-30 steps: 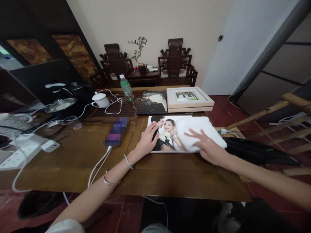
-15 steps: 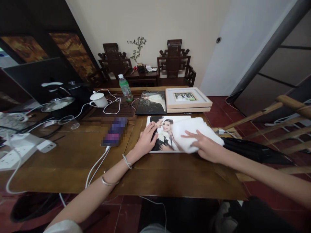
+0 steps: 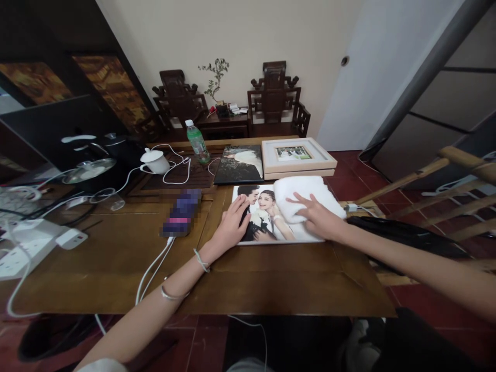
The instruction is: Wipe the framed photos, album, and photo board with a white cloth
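Note:
A photo panel (image 3: pixel 267 235) showing a couple lies flat on the wooden table. My left hand (image 3: pixel 232 221) rests on its left side, palm down with the fingers stretched out. On the panel's upper right part is a folded white towel (image 3: pixel 313 191), covering that corner. My right hand (image 3: pixel 315 214) lies on the towel's lower edge, its fingers spread and pressing on the cloth; its thumb is hardly visible.
Behind the panel are a dark photo panel (image 3: pixel 240 164) and stacked pale wooden frames (image 3: pixel 298 168). Leftward are a phone (image 3: pixel 181 212) with a cable, a lidded white cup (image 3: pixel 155 161), a green bottle (image 3: pixel 198 143) and a power strip (image 3: pixel 23 248). A black bag (image 3: pixel 403 237) sits at right.
My right hand and the towel have moved away from me, up the panel, uncovering its lower right part. My left hand stays on the left side. The view has shifted slightly.

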Motion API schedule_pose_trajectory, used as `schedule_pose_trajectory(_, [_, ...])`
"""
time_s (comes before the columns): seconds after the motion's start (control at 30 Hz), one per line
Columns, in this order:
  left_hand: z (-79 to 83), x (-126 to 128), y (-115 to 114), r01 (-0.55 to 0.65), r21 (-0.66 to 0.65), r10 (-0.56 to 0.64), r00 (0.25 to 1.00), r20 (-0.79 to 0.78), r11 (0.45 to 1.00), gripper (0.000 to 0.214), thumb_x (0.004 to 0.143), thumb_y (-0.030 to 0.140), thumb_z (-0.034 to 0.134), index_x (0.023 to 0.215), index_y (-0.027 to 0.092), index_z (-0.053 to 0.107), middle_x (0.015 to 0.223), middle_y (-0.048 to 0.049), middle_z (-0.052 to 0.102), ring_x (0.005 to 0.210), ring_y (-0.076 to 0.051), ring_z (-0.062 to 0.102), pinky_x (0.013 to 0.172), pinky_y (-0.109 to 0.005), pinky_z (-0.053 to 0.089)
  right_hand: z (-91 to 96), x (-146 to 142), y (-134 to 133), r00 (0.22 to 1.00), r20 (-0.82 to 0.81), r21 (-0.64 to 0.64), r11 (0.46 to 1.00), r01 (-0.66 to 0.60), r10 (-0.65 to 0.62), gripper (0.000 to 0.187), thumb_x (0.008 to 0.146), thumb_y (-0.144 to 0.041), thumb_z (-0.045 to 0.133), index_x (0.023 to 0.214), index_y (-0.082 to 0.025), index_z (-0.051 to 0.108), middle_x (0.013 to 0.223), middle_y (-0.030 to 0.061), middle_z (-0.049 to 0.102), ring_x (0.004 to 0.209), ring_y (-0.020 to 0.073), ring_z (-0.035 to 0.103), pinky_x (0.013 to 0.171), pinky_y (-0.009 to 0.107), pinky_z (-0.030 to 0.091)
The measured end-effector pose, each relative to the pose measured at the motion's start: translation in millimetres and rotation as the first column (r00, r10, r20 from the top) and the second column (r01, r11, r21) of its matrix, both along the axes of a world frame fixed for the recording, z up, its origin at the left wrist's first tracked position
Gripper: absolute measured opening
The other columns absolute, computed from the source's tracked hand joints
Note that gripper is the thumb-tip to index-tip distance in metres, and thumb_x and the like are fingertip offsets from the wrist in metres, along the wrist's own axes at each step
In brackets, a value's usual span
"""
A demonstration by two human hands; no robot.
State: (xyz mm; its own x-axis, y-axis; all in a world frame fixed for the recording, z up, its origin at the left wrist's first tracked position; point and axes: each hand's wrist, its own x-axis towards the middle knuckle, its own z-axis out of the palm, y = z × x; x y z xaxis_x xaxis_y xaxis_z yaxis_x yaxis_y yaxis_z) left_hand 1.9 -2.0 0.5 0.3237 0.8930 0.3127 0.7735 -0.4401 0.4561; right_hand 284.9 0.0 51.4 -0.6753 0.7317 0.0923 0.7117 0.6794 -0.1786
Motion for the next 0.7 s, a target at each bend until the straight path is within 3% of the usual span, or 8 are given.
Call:
schedule_pose_trajectory(0.2, [0.8,0,-1,-0.005,-0.009,0.005,1.000,-0.013,1.000,0.043,0.093,0.031,0.037,0.133,0.018,0.041,0.147,-0.0115,0.033,0.137,-0.025,0.026,0.108,-0.050,0.028,-0.9,3,-85,0.998,-0.029,0.006,0.998,-0.057,0.057,0.046,0.055,0.006,0.039,0.084,-0.016,0.067,0.145,0.0084,0.035,0.137,0.0317,0.014,0.105,0.066,0.013])
schedule_pose_trajectory(0.33, [2.2,1,-2,-0.002,-0.006,0.002,1.000,-0.002,1.000,0.043,0.092,0.031,0.037,0.134,0.019,0.041,0.146,-0.0115,0.034,0.137,-0.025,0.026,0.107,-0.051,0.029,7.2,7,-108,0.995,0.001,-0.066,0.993,-0.101,0.101,0.042,0.055,0.004,0.040,0.079,-0.016,0.067,0.145,0.0082,0.034,0.137,0.0309,0.017,0.107,0.063,0.014])
schedule_pose_trajectory(0.47, [1.9,0,-1,0.006,0.004,-0.006,1.000,-0.013,1.000,0.043,0.092,0.031,0.037,0.134,0.019,0.041,0.146,-0.0115,0.034,0.137,-0.025,0.026,0.107,-0.050,0.029,15.5,10,-80,0.996,-0.030,-0.131,0.987,-0.092,0.088,0.052,0.054,0.004,0.039,0.090,-0.019,0.068,0.140,0.0055,0.043,0.135,0.0267,0.025,0.108,0.057,0.018])
schedule_pose_trajectory(0.63, [1.6,0,0,0.007,0.008,-0.007,0.999,-0.036,1.000,0.043,0.092,0.031,0.037,0.133,0.018,0.041,0.146,-0.0119,0.034,0.137,-0.025,0.027,0.108,-0.049,0.029,19.2,6,-7,0.994,-0.014,-0.098,0.990,-0.105,0.104,0.054,0.055,0.004,0.038,0.094,-0.018,0.068,0.132,0.0073,0.052,0.132,0.0266,0.031,0.106,0.057,0.024])
schedule_pose_trajectory(0.7, [0.7,-1,1,0.015,0.012,-0.014,0.999,-0.033,1.000,0.043,0.092,0.031,0.037,0.133,0.018,0.041,0.146,-0.0116,0.034,0.136,-0.024,0.027,0.108,-0.049,0.029,21.6,1,22,0.993,-0.018,-0.082,0.989,-0.121,0.120,0.054,0.057,0.004,0.038,0.096,-0.016,0.068,0.119,0.0078,0.062,0.128,0.0250,0.039,0.103,0.049,0.034])
